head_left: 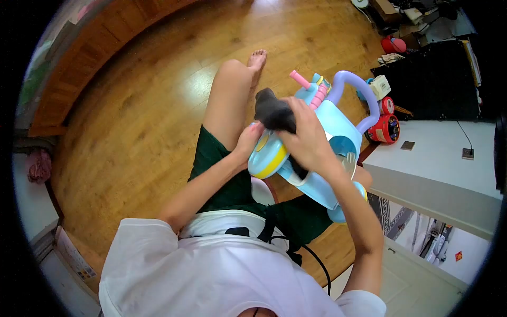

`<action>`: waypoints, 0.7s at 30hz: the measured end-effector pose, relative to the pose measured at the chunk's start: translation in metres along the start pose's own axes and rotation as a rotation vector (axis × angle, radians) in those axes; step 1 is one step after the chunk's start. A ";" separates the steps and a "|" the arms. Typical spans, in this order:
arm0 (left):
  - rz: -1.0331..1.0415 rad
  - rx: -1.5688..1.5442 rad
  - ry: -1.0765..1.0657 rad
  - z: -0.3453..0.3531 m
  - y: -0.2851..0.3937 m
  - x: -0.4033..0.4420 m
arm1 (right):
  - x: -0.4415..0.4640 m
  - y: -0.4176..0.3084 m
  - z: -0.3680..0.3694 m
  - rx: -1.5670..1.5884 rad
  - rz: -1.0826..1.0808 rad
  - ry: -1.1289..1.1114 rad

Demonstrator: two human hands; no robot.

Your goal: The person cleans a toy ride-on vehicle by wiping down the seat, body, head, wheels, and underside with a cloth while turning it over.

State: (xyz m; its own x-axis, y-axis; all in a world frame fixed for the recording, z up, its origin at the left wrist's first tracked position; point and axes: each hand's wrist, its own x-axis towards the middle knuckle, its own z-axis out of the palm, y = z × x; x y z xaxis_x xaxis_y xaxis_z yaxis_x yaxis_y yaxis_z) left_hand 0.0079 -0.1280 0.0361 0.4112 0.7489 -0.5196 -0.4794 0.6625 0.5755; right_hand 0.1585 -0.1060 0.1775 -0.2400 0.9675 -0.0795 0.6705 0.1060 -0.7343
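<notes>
A light blue plastic ride-on toy [332,120] with a purple loop handle and pink grips lies tilted across my lap. My right hand [306,134] is closed on a dark grey cloth [273,112], pressed near the toy's rounded end with the yellow stripe [272,162]. Close by, my left hand [248,141] holds the edge of that rounded end, its fingertips beside the cloth. Parts of the fingers of both hands are hidden or blurred.
Wooden floor [158,95] stretches ahead of my bare foot [257,59]. At the right are a red bucket [384,130], a black mat [441,79] and assorted boxes. A black cable [322,264] hangs by my waist.
</notes>
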 end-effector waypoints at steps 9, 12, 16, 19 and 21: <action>-0.379 -0.911 -0.532 0.004 0.019 -0.024 | -0.069 -0.033 0.047 -0.549 -0.278 0.336; -0.365 -0.942 -0.419 -0.011 -0.001 -0.051 | -0.084 -0.036 0.071 -0.667 -0.354 0.418; -0.337 -0.752 -0.358 -0.038 -0.027 -0.054 | -0.100 -0.036 0.089 -0.680 -0.429 0.380; -0.197 -0.468 -0.341 -0.025 -0.024 -0.054 | -0.097 -0.030 0.087 -0.675 -0.462 0.395; -0.115 -0.198 -0.235 -0.010 -0.018 -0.057 | -0.090 -0.028 0.084 -0.631 -0.463 0.405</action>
State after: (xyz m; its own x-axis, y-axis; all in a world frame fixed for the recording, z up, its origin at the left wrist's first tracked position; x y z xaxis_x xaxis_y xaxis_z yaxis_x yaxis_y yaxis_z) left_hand -0.0149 -0.1833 0.0489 0.6281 0.6667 -0.4013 -0.5511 0.7452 0.3754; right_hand 0.1022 -0.2155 0.1481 -0.3969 0.7903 0.4667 0.8590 0.4990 -0.1145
